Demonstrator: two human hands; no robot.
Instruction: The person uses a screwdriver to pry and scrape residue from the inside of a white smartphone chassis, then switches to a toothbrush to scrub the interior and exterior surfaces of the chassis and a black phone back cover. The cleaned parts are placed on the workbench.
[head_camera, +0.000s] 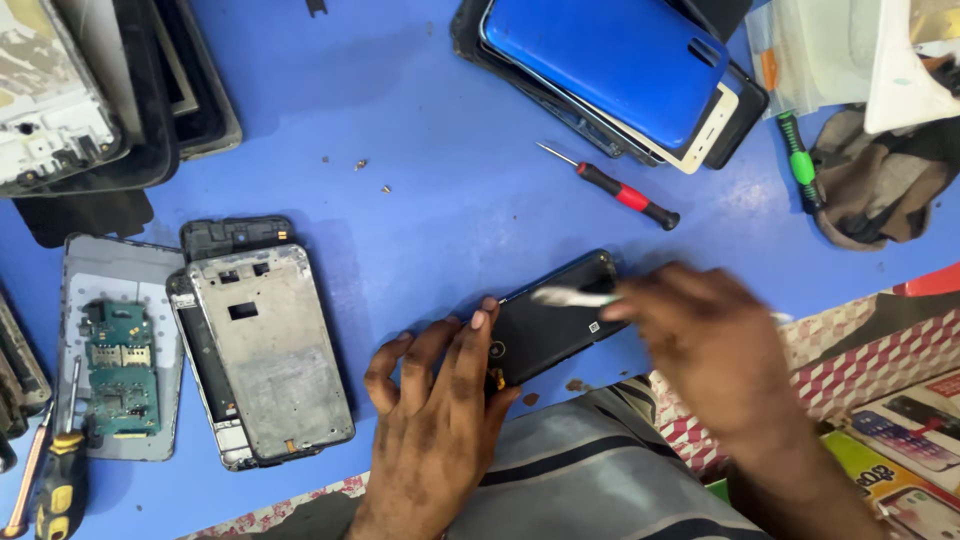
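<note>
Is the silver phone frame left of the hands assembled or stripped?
Stripped. The silver phone frame lies flat on the blue table, bare metal with empty cutouts; a green circuit board sits separately beside it.

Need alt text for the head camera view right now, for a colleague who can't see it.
The left hand steadies a black phone on a blue table while the blurred right hand holds a white tool over it. A bare phone frame lies left, a red screwdriver behind.
</note>
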